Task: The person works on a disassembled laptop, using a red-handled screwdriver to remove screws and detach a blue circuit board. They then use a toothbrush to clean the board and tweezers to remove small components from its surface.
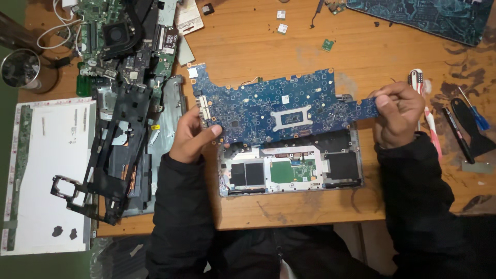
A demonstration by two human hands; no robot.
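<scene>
Right now, a big blue circuit board [274, 106] is held up by both hands over an open laptop shell [292, 165] on the wooden table [248, 46]. The left hand [194, 135] is closed on the board's left end: its thumb is pressed on top near the corner, and the other fingers are curled under the edge, so they are mostly hidden. The right hand [397, 114] is pinched tight on the thin strip at the board's right end, with its fingers bunched together on it.

The board is held flat, with its wide face turned up to the camera. Its long side runs left to right across the table, tipped up a little toward the right. A silver square frame [292, 118] is seen near its middle.

Just under the board, the laptop shell is lying with its dark pads and a small green part showing. A red and white tool [428, 111] is lying just behind the right hand, and a blue screwdriver [475, 112] is farther right. A black plastic frame [116, 150] and another green board [116, 36] are piled to the left, beside a flat white screen panel [49, 175].
</scene>
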